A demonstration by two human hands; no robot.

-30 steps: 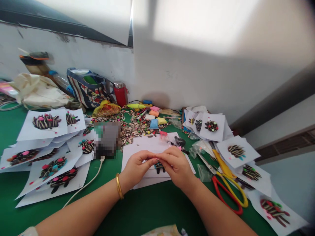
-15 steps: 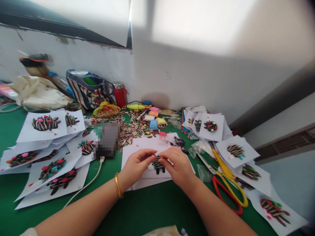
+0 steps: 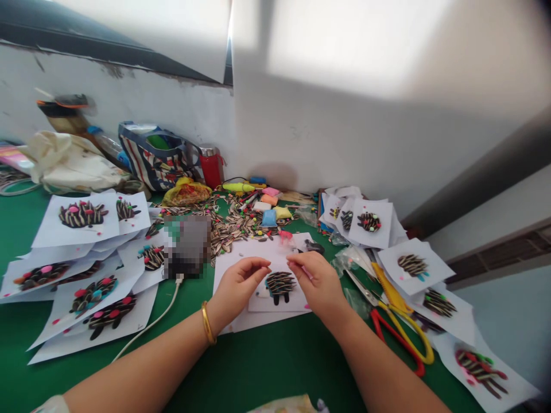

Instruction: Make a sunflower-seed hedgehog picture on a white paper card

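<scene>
A hedgehog-like figure made of striped sunflower seeds (image 3: 280,283), with dark legs and a bit of blue at its left, lies on a small white sheet (image 3: 262,305). My left hand (image 3: 241,287), with a gold bangle at the wrist, hovers at the figure's upper left. Its thumb and forefinger are pinched together, and whatever sits between them is too small to make out. To the upper right of the figure is my right hand (image 3: 322,282), also in a pinch, its contents likewise unclear. Between the two hands there is a gap, and the figure shows through it.
Loose sunflower seeds (image 3: 241,221) and soft clay blocks (image 3: 269,218) lie behind the paper. Finished seed pictures (image 3: 75,238) pile up at left, more pictures (image 3: 424,246) at right. Scissors (image 3: 400,327) rest beside my right forearm. A white cable (image 3: 159,318) runs near my left arm.
My hands, close together over the seed figure before, have moved apart sideways. More of the figure now shows between them. The surrounding things stay in place.
</scene>
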